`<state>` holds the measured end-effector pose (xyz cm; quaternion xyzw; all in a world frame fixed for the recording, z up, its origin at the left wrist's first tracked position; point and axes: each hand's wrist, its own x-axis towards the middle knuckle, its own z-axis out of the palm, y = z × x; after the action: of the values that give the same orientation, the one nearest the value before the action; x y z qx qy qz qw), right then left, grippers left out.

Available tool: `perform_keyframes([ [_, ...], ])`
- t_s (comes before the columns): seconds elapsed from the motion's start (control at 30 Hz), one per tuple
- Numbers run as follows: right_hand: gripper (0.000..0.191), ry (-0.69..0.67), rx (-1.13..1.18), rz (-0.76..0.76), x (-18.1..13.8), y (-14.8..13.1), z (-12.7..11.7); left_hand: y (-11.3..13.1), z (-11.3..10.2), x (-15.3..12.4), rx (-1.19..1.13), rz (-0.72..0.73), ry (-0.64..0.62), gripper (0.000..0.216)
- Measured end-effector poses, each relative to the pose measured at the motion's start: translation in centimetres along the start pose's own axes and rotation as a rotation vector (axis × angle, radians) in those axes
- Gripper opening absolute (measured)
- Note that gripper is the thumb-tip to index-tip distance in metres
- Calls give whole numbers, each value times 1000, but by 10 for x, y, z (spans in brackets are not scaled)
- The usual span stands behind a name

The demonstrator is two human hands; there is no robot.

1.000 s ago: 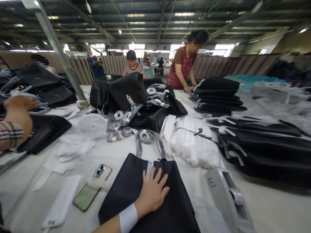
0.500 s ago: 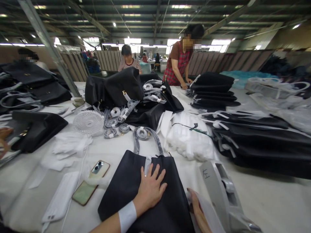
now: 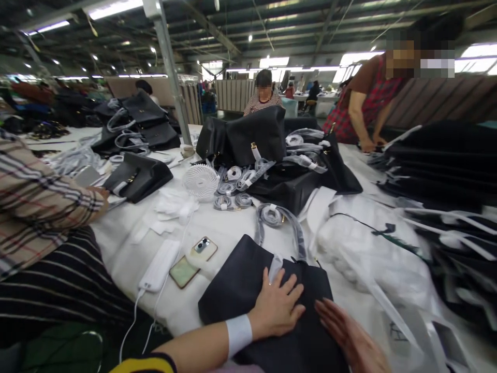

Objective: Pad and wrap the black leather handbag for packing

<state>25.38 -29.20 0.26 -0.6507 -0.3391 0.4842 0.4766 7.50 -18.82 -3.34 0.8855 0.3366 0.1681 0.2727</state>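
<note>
A black handbag (image 3: pixel 233 282) lies flat on the table in front of me. My left hand (image 3: pixel 277 305) presses on its front with the fingers spread, beside a white-wrapped tab (image 3: pixel 276 267) near the top edge. Over the bag's right side, my right hand (image 3: pixel 347 334) has its fingers stretched out and rather blurred, with nothing seen in it. The bag's plastic-wrapped handle (image 3: pixel 301 241) stretches away from me. Inside its loop sits a coiled wrapped strap (image 3: pixel 272 215). The bag's lower end is partly hidden by my forearm.
A heap of black bags (image 3: pixel 256 137) with coiled straps stands ahead, beside a white fan (image 3: pixel 201 181). Left are a phone (image 3: pixel 185 269), a white power bank-like block (image 3: pixel 159 267) with cables, and a seated person's sleeve (image 3: pixel 46 191). Plastic-wrapped white bundles (image 3: pixel 361 233) and stacked bags (image 3: pixel 446 160) lie right.
My view has swung left, bringing a neighbour's sleeve into sight. My right hand has come from the white sheet beside the bag onto its right side. My left hand stays spread on the bag.
</note>
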Motion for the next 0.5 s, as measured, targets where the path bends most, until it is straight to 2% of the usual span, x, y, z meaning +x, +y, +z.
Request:
perform_keyframes([
  [0.07,66,-29,-259,-151,7,13,35,-5,4,0,-151,-48,60,45],
  [0.13,61,-66,-553,-312,15,31,63,-11,6,0,-321,-124,181,41],
  [0.2,58,-104,-845,-470,22,48,80,-18,2,-1,-425,-179,284,40],
  [0.27,57,-116,-1094,-598,25,59,88,-28,-11,-7,-454,-196,331,38],
  [0.37,59,-79,-1285,-702,24,62,90,-53,-45,-28,-363,-170,367,35],
  [0.43,60,-59,-1319,-727,21,60,90,-76,-69,-48,-149,-181,359,40],
  [0.5,61,-53,-1326,-734,20,58,90,-99,-85,-68,13,-297,253,49],
])
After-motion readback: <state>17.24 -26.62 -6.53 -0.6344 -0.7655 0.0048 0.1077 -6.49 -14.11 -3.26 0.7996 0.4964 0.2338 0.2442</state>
